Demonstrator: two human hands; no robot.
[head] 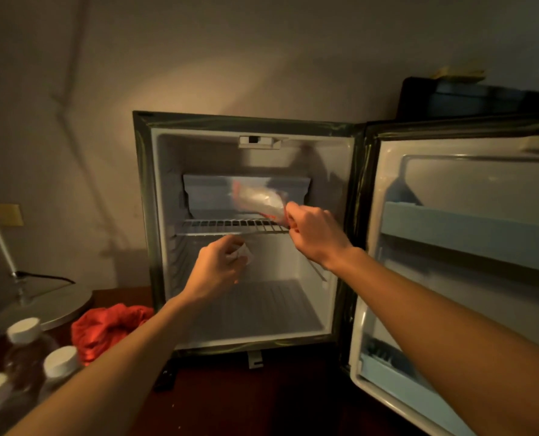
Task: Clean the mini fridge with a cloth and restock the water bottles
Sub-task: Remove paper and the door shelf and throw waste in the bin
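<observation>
The mini fridge (pixel 158 215) stands open on a dark wooden surface, its door (pixel 450 253) swung out to the right. My right hand (pixel 315 231) grips a clear plastic packet with red edges (pixel 258 199) above the wire shelf (pixel 230 227). Just below the shelf's front edge, my left hand (pixel 221 269) is closed on a small white crumpled piece (pixel 242 253). A red cloth (pixel 107 328) lies bunched on the surface left of the fridge. Three white-capped bottles (pixel 26 344) stand at the bottom left.
A lamp with a round metal base (pixel 51 306) and a black cord stands left of the fridge. Pale blue door shelves (pixel 469 237) line the inside of the door. A dark box (pixel 469 96) sits behind the door at the upper right.
</observation>
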